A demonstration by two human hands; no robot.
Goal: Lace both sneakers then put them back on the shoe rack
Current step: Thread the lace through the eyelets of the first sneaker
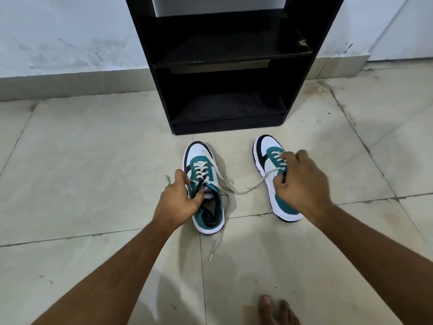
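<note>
Two white, teal and black sneakers stand on the tiled floor in front of a black shoe rack (161, 73), toes toward it. My left hand (180, 200) grips the left sneaker (206, 207) by its tongue and collar. My right hand (302, 181) covers the middle of the right sneaker (267, 148) and grips it at the laces. Both shoes have laces threaded through the eyelets. Loose white lace ends (243, 190) trail on the floor between the two shoes, and one end (216, 245) runs behind the left shoe's heel.
The rack's two shelves (229, 109) hold nothing. A pale wall with a skirting board (70, 83) runs behind it. My bare toes (274, 308) show at the bottom right on the floor tiles.
</note>
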